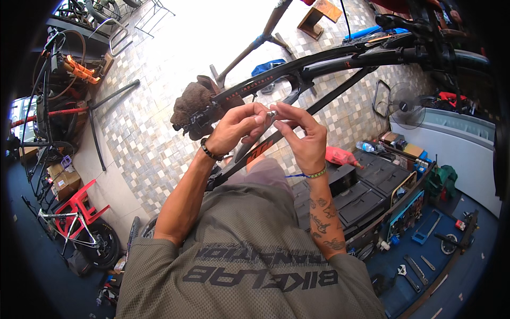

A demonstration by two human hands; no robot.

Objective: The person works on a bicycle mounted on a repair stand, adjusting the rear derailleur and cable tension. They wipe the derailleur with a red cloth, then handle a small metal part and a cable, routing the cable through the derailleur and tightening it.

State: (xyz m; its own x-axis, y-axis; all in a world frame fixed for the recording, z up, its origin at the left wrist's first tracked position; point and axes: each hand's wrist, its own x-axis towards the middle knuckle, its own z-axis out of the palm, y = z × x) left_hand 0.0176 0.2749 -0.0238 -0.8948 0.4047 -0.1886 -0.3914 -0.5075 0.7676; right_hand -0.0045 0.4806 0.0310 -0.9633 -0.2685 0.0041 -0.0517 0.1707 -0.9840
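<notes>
A small silver metal part is pinched between the fingertips of both my hands, in front of a black bicycle frame. My left hand is closed, its thumb and curled fingers meeting at one end of the part. On the other end, my right hand grips with thumb and forefinger. Its exact kind is too small to tell. A brown rag is bundled at the frame's near-left end, beside a dark clamp-like piece. The frame slants from there to the upper right.
A blue-and-brown stand pole rises behind the frame. To my right are a black tool chest, a red bag, a fan and an adjustable wrench. A red stool and bicycles stand at the left.
</notes>
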